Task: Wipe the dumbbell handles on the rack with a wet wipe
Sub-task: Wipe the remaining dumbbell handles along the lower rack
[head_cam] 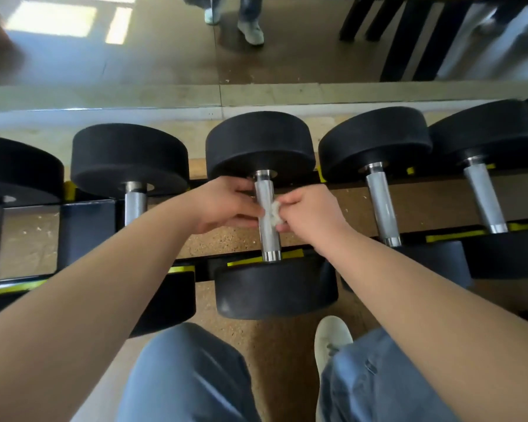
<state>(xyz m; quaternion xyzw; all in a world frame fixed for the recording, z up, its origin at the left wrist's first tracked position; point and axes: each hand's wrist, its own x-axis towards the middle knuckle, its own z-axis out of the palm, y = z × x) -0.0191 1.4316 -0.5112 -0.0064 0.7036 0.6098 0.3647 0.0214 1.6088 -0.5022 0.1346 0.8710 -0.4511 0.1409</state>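
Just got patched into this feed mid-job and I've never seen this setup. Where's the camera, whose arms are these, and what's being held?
There is no machine: a person works with bare hands, and the single picture comes from a camera on their head, looking down. A row of black dumbbells lies on a black-and-yellow rack. The left hand grips the middle dumbbell's steel handle; the right hand pinches a crumpled white wipe against it. The top strip is a mirror; the jeans and white shoe below are the person's own.
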